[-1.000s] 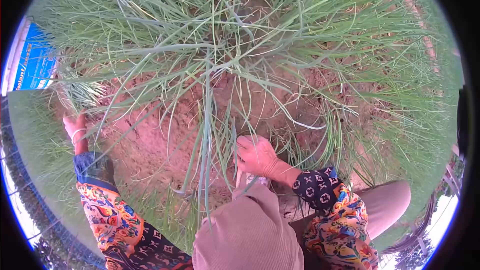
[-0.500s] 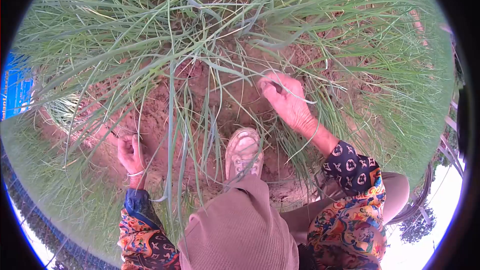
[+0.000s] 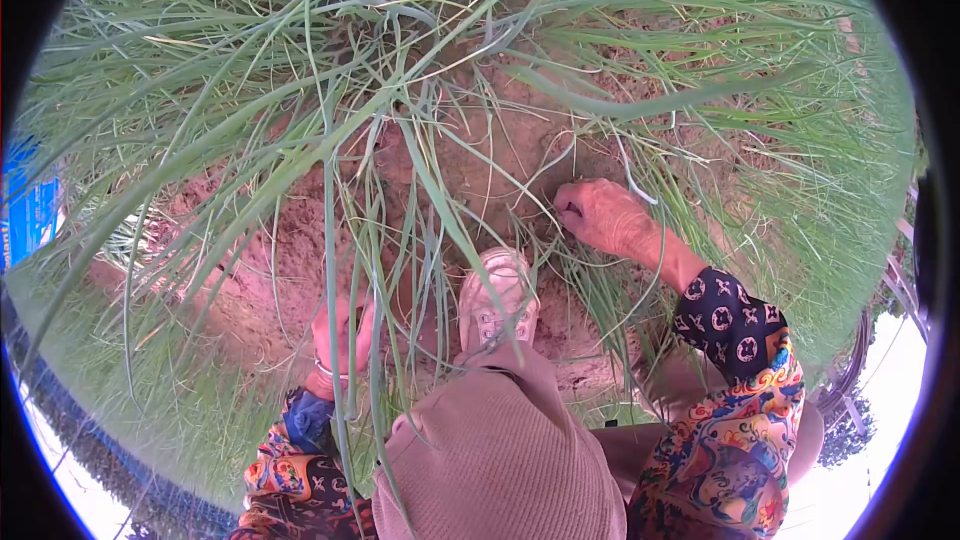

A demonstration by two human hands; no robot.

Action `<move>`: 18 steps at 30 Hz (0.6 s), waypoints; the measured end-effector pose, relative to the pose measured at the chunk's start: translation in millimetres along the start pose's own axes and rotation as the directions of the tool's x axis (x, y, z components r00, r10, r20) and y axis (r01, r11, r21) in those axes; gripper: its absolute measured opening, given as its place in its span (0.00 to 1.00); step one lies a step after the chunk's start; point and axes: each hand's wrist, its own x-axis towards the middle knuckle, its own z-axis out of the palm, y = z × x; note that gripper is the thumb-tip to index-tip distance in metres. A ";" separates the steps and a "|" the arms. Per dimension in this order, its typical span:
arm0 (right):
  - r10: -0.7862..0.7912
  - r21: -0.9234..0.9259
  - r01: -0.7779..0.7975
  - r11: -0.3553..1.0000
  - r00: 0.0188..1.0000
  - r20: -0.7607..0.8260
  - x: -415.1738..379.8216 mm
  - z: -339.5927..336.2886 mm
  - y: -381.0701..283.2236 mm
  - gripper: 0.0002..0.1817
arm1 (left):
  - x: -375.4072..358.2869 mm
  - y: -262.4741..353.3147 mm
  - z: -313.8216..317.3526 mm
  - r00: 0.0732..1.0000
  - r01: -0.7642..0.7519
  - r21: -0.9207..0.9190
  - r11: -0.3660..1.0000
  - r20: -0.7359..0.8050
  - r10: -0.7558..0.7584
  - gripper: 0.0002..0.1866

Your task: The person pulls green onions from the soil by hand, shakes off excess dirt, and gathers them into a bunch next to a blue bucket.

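**Grass clump worked at its base, both hands low**

Right hand (image 3: 605, 218) is seen at the foot of the grass (image 3: 420, 90), on the right side of the bare soil (image 3: 500, 155). Fingers (image 3: 572, 208) are curled shut around a few thin blades near the roots; exact count of blades cannot be told.

Left hand (image 3: 340, 335) is held lower left, near the shoe (image 3: 495, 300), partly screened by hanging blades. Fingers look part open and pointing up; whether anything is gripped cannot be told.

Grass location: the clump fills the far half of the view, with long blades drooping toward the near side over soil, shoe and knee (image 3: 500, 460). Rooted stems are bunched where the right hand sits.

Handling, as judged:
- Blades are light, thin and floppy; no stiffness to push against.
- Blades are likely to tear or slip if taken high up or one at a time.
- Best hold is judged low, at the base, with several stems bunched together.
- Soil looks dry and crumbly, so roots may come loose with clods attached.

A blue object (image 3: 25, 215) is noted at the far left edge; its nature cannot be told.
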 end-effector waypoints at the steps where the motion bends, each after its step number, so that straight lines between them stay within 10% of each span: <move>1: -0.058 0.015 0.059 0.998 0.997 -0.042 1.3 -0.5 -3.6 0.08 | 4.9 10.2 6.6 0.999 -0.008 0.004 1.000 0.042 0.008 0.16; 4: -0.188 0.035 0.192 0.981 0.976 -0.109 3.2 -1.6 -12.2 0.08 | 19.2 38.4 27.3 0.974 0.220 -0.265 0.939 0.111 -0.197 0.18; 8: -0.207 0.110 0.212 0.971 0.977 -0.049 1.2 -12.5 -25.4 0.09 | 28.4 34.1 58.9 0.959 0.275 -0.096 0.957 0.103 -0.265 0.19; 11: -0.186 0.124 0.182 0.975 0.982 0.023 5.0 -23.1 -31.9 0.10 | 5.7 -1.1 107.6 0.708 0.705 -0.516 0.487 0.474 -0.523 0.25; 16: -0.222 -0.024 0.222 0.975 0.975 -0.003 16.1 -31.3 -34.8 0.14 | -35.4 -68.2 144.7 0.849 0.523 -0.596 0.609 0.299 -0.436 0.11; 18: -0.226 -0.092 0.231 0.969 0.972 0.061 20.5 -38.3 -45.6 0.15 | -35.5 -78.7 141.9 0.770 0.627 -0.617 0.476 0.395 -0.501 0.10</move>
